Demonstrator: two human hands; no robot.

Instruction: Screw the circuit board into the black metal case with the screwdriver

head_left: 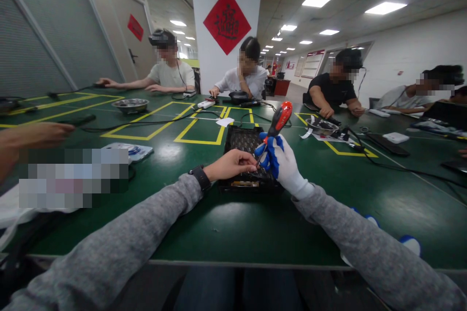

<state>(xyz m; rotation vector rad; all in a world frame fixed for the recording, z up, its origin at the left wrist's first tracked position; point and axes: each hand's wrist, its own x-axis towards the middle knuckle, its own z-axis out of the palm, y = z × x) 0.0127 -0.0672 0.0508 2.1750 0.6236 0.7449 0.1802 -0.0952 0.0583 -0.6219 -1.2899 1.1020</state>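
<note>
My right hand (288,167), in a white glove with blue-coated fingers, is closed around a screwdriver (280,119). Its red and black handle points up and its shaft slants down to the left. My bare left hand (233,164), with a dark watch (200,178) at the wrist, has thumb and fingers pinched together close to the lower end of the shaft. Whatever those fingertips hold is too small to tell. Under both hands, on the green table (219,226), lies a black case (237,142) with a patterned inside, partly covered by the hands.
A paper scrap (225,121) lies behind the case. Metal bowls (130,105) stand left and right, with cables (156,125) and yellow tape rectangles across the table. White-and-blue gloves (410,244) lie by my right forearm. Another person's hand (54,132) reaches in from the left; several people sit opposite.
</note>
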